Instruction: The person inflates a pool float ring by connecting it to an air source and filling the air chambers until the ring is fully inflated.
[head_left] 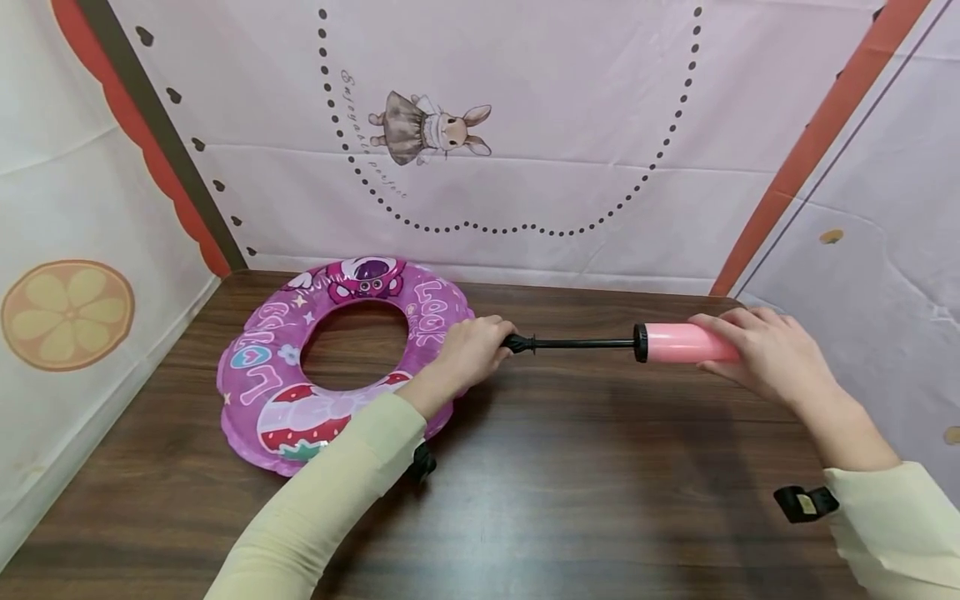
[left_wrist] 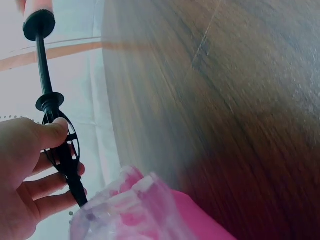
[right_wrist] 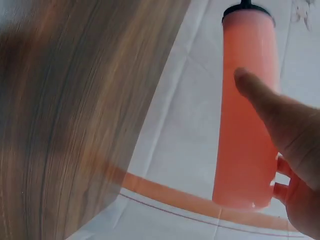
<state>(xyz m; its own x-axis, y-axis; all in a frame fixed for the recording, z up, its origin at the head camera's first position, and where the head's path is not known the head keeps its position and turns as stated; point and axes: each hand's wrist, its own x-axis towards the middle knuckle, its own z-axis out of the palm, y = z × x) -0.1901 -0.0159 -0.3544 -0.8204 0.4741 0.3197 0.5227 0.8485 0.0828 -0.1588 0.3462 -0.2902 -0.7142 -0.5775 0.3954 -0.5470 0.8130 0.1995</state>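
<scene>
A hand pump, its pink barrel [head_left: 686, 342] and thin black rod [head_left: 585, 343] level over the table, stretches between both hands. My right hand [head_left: 776, 354] grips the barrel, with the thumb [right_wrist: 260, 95] along one side and the fingers around the other. My left hand [head_left: 474, 346] pinches the black cage-like end piece [left_wrist: 65, 145] between thumb and fingers. That piece's narrow tip runs down to the crinkled clear plastic [left_wrist: 130, 210] of the purple swim ring [head_left: 258, 354]. Puffed out, the ring lies at the left hand's side, partly covered by the left forearm. A length of rod shows outside the barrel.
The dark wood table [head_left: 570, 500] extends in front of both arms. White printed cloth walls [head_left: 562, 100] close it in at the back, left and right. Black straps hang by the left wrist [head_left: 422, 461] and right wrist [head_left: 806, 504].
</scene>
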